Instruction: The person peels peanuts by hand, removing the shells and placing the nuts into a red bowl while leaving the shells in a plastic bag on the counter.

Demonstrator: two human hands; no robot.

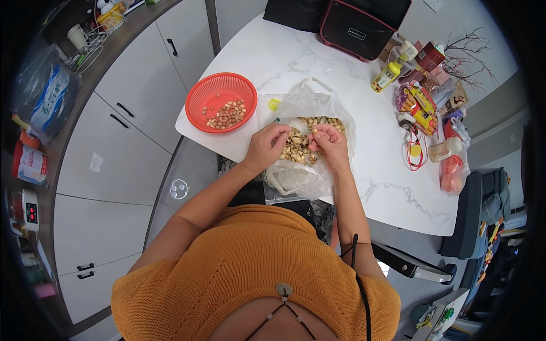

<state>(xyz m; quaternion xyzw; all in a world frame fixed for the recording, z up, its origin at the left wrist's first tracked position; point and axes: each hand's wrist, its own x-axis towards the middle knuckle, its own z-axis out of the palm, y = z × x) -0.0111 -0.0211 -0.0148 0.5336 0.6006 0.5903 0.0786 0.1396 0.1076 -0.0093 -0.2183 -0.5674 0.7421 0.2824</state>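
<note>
A white plastic bag (313,105) lies spread on the table, holding whole nuts (331,123) and split tan shells (297,149) that look like pistachio shells. Over its right side, my right hand (331,145) pinches a small pale nut (314,131) between thumb and finger. My left hand (267,148) is at the bag's left side, fingers curled with the tips together; anything in them is too small to make out. To the left and farther away stands a red plastic colander (193,102) with brown and pale shelled nuts (226,115) scattered in its bottom.
The white marble-patterned table (392,196) has a black and red appliance (355,31) at its far edge. A yellow bottle (388,75), snack packets (420,108) and a red cable (416,150) crowd the right side. White cabinets (119,148) run along the left.
</note>
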